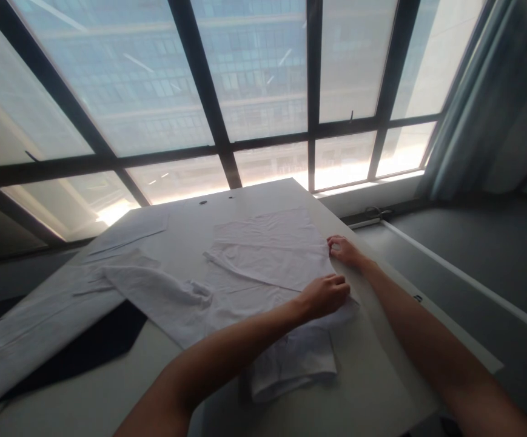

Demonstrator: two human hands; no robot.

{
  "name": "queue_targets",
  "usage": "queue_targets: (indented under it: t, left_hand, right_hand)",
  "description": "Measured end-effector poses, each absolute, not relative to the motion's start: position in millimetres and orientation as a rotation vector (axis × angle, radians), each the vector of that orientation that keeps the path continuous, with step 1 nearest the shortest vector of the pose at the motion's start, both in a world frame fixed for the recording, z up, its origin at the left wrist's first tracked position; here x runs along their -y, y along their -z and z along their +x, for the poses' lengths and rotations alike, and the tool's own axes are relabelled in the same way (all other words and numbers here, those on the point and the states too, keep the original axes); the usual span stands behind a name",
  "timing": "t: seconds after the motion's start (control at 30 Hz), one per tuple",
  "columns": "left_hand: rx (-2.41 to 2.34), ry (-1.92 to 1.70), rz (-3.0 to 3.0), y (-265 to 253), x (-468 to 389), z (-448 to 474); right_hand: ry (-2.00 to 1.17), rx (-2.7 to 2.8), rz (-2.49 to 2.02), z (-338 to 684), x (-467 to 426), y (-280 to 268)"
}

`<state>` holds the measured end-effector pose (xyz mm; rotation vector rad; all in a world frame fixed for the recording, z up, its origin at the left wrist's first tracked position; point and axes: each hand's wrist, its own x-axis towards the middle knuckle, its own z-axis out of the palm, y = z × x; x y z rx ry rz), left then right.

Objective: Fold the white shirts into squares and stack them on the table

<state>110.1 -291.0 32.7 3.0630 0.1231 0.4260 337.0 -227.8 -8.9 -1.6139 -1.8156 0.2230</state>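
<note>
Head view: white cloth (pixel 263 264) spread out on table (pixel 381 376), bit wrinkly. Right hand (pixel 345 250) has fingers pinched on its right edge. Left hand (pixel 325 295) nearer, same edge, fingers curled, can't tell if gripping tbh. Window (pixel 254 67) behind.

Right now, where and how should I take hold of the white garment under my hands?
Probably by its right-hand edge, pinched from the right at two spots. The white garment lies fairly flat there, and that edge runs by your right hand and left hand. The fabric on the left looks more bunched, so likely a poorer hold.
</note>
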Motion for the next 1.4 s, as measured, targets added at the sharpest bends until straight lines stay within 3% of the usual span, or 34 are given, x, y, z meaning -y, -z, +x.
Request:
queue_targets:
  t: [0.23, 0.43, 0.53, 0.73, 1.07, 1.4]
  left_hand:
    - [0.047, -0.495, 2.795, -34.0, 289.6, 100.0]
    - [-0.667, -0.482, 2.811, -28.8, 271.8, 102.1]
    - [-0.702, -0.263, 2.831, -18.1, 262.9, 102.6]
    - [-0.847, -0.213, 2.783, -12.2, 248.6, 115.8]
    - [-0.797, -0.378, 2.908, -4.8, 247.2, 120.0]
    - [-0.394, -0.44, 2.926, -7.3, 240.5, 112.9]
  right_hand:
    - [-0.239, 1.73, -1.579, 339.9, 226.9, 7.1]
    - [-0.092, 1.547, -1.679, 343.3, 219.4, 18.1]
    - [-0.087, 1.551, -1.689, 343.1, 217.3, 21.1]
    - [-0.086, 1.567, -1.724, 341.4, 217.8, 21.9]
    - [0.027, 1.7, -1.582, 304.5, 223.2, 8.1]
    - [-0.292, 1.967, -1.662, 253.8, 229.7, 1.9]
